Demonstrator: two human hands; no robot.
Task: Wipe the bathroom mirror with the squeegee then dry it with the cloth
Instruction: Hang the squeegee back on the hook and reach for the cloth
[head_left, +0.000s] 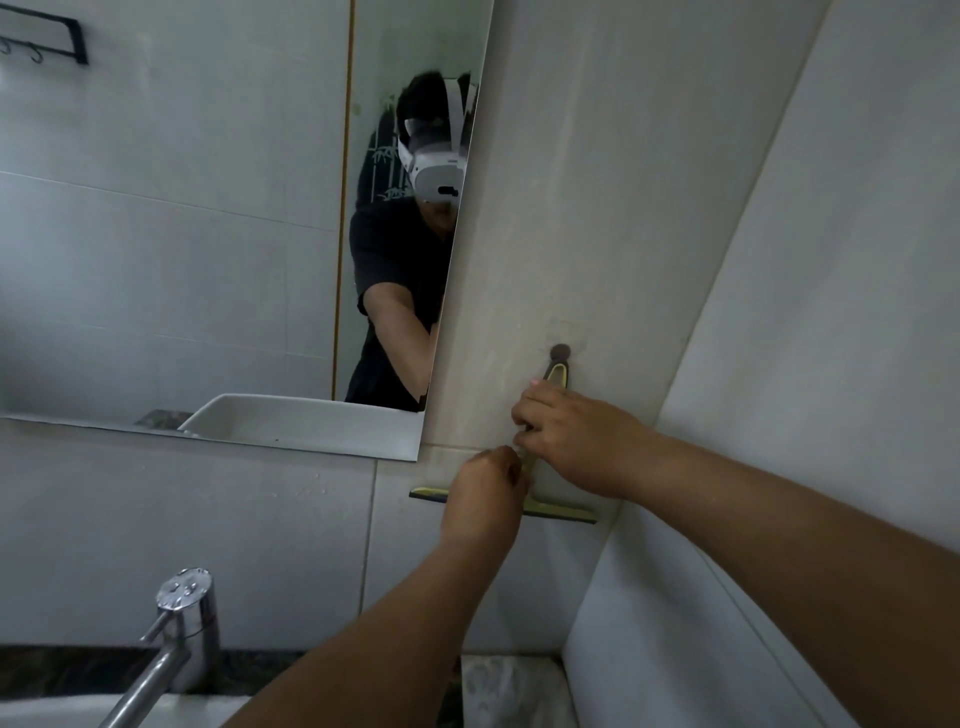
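A yellow-green squeegee (563, 512) with a dark rubber blade hangs on the tiled wall from a round dark hook (560, 352), just right of the mirror (182, 218). My right hand (576, 434) is closed around the squeegee's handle below the hook. My left hand (485, 493) grips the squeegee lower down, where the handle meets the blade, and hides the blade's middle. No cloth is in view.
A chrome faucet (176, 634) stands at the lower left over a white basin (62, 712). The wall corner (691, 364) runs diagonally to the right of the hook. A marble counter patch (509, 691) lies below. A black hook rack (47, 36) shows in the mirror.
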